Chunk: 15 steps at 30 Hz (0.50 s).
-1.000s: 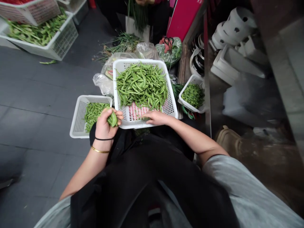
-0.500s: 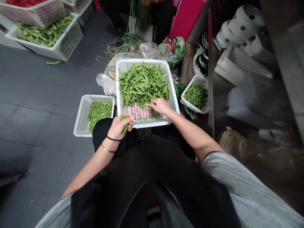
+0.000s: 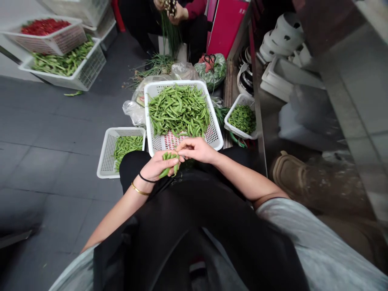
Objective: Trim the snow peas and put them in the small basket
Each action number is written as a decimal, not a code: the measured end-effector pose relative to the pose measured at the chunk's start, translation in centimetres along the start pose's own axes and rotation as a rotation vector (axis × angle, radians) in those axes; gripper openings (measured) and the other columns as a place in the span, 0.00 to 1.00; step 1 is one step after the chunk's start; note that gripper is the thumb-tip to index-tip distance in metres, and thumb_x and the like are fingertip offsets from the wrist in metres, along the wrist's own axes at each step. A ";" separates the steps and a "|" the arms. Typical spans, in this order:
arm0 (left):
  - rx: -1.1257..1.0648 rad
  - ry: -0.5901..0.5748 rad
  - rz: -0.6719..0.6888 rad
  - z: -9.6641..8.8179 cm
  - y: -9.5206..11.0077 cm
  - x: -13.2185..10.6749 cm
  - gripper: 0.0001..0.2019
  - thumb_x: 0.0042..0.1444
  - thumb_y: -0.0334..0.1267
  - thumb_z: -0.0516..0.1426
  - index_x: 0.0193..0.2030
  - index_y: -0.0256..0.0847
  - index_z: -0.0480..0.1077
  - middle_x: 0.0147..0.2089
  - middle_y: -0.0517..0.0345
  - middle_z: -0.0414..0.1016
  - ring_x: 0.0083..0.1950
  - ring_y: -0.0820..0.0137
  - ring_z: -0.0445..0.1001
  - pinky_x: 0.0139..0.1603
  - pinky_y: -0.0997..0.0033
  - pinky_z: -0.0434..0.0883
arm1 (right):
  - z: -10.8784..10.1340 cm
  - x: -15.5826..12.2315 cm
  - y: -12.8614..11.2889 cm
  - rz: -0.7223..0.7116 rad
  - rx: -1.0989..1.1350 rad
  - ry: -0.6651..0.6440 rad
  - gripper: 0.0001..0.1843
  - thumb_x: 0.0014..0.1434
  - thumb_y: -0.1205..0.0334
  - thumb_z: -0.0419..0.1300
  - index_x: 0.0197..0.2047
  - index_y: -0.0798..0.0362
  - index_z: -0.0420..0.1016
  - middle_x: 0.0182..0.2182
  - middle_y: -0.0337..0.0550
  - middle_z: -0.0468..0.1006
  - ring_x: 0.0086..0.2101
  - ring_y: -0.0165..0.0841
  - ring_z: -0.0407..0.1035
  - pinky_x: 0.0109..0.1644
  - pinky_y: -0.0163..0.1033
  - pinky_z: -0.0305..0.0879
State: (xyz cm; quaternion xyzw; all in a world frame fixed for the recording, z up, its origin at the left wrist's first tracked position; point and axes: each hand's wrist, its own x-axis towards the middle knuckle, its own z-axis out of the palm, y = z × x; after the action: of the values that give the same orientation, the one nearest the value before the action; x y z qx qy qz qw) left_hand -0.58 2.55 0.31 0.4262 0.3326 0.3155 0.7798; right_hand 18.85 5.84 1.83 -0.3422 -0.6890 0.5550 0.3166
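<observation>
grey floor [image 3: 45, 133]. right hand [image 3: 197, 149], withdrawn from the large white basket [image 3: 216, 137], now pinches the pea-pod bunch [image 3: 169, 161] clasped in the left hand [image 3: 156, 166], just before that basket's near rim.

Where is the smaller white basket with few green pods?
In the head view the smaller basket stands on the grey floor on the person's left, beside the large basket, beyond the left hand holding pods.

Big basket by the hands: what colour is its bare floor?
Basket floor shows red through white lattice; head view.
</observation>
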 end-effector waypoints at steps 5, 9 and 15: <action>-0.068 -0.007 0.020 0.0 -0.4 -0.2 0.14 0.48 0.41 0.64 0.36 0.31 0.72 0.22 0.56 0.72 0.16 0.78 0.65 0.15 0.79 0.63 | 0.0 -0.5 -0.3 -0.013 -0.003 -0.070 0.09 0.55 0.58 0.62 0.34 0.57 0.73 0.26 0.37 0.75 0.24 0.24 0.67 0.29 0.30 0.64; -0.094 0.000 0.026 0.3 -0.4 -0.1 0.11 0.48 0.39 0.64 0.32 0.34 0.69 0.21 0.58 0.71 0.16 0.78 0.64 0.15 0.79 0.62 | 0.3 -0.8 -0.6 0.076 0.006 -0.175 0.10 0.54 0.58 0.61 0.33 0.57 0.69 0.23 0.35 0.72 0.21 0.24 0.66 0.26 0.30 0.62; -0.182 0.351 0.203 1.2 -0.6 1.2 0.12 0.45 0.37 0.65 0.30 0.37 0.66 0.21 0.61 0.70 0.17 0.77 0.66 0.17 0.78 0.64 | 1.3 -0.9 -1.2 -0.193 -0.487 0.209 0.07 0.58 0.63 0.55 0.28 0.55 0.66 0.24 0.39 0.69 0.26 0.26 0.62 0.33 0.34 0.61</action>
State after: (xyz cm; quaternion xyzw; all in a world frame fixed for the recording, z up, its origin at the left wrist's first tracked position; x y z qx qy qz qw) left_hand 1.21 2.64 -0.03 0.3238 0.3890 0.4905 0.7094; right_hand 18.16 4.21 2.69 -0.3964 -0.7951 0.3022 0.3455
